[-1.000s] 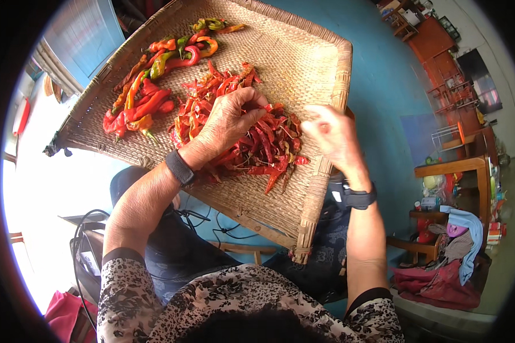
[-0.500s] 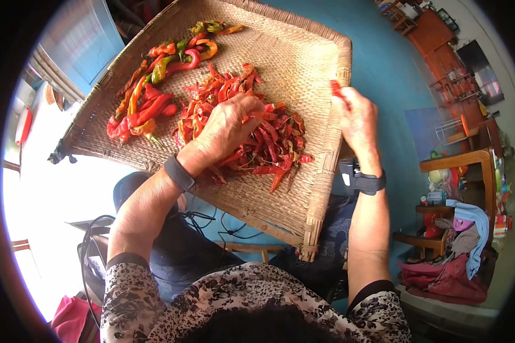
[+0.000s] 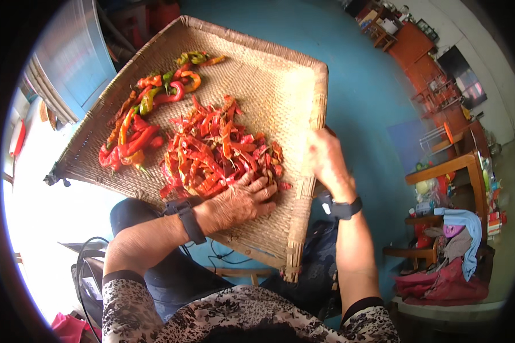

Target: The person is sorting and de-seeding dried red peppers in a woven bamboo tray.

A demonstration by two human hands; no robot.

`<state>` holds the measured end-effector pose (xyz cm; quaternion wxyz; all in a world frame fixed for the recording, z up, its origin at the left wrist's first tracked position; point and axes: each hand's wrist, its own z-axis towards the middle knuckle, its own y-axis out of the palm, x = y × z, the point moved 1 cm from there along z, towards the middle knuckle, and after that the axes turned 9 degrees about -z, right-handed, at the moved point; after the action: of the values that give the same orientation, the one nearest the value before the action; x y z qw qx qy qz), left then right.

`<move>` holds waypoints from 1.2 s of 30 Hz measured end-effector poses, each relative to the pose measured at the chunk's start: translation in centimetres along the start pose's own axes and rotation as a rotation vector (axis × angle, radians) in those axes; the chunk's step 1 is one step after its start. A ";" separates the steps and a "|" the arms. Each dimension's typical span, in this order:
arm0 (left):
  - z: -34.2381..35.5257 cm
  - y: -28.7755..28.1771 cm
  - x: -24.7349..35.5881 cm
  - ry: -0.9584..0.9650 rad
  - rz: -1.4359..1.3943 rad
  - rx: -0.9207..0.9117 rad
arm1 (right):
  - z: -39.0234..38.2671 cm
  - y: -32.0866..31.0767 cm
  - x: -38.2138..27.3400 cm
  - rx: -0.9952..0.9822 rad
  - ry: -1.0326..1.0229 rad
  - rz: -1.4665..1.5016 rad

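A woven tray (image 3: 269,66) lies tilted across my lap. On it is a heap of dried red chilies (image 3: 203,157), some shrivelled and dark. My left hand (image 3: 243,200) rests on the near edge of that heap, palm down, its fingers spread over the chilies. At the tray's right rim, my right hand (image 3: 326,157) is closed round the edge; its fingertips are partly hidden and a little blurred. Fresher chilies (image 3: 140,140), red, orange and green, lie in a band along the tray's left side, apart from the heap.
A wooden chair (image 3: 469,171) with clothes (image 3: 440,280) on it stands at the right. Further off are wooden furniture (image 3: 415,43) and a dark screen (image 3: 460,74). Black cables (image 3: 223,254) run below the tray. The floor (image 3: 360,74) is blue.
My left hand has come down toward me and spread onto the heap. My right hand has lowered to the rim; the red chili piece it held no longer shows. The tray appears further left.
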<state>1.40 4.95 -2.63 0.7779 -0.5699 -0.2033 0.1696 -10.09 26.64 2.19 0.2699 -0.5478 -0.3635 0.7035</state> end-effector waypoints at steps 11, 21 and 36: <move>-1.5 -2.3 -4.1 -0.299 0.083 0.054 | 0.1 6.0 -5.2 -0.552 -0.386 -0.600; -1.8 -5.5 -6.1 -0.373 -0.009 0.401 | 0.2 3.4 -6.7 -0.168 -0.441 -0.008; 0.0 -3.2 -6.8 -0.430 -0.259 0.367 | 1.5 -5.6 4.6 0.349 0.045 0.234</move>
<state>-4.33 0.61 -0.43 0.8222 -0.3403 -0.4001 0.2194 -12.80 33.14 4.25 0.2850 -0.5469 -0.1639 0.7699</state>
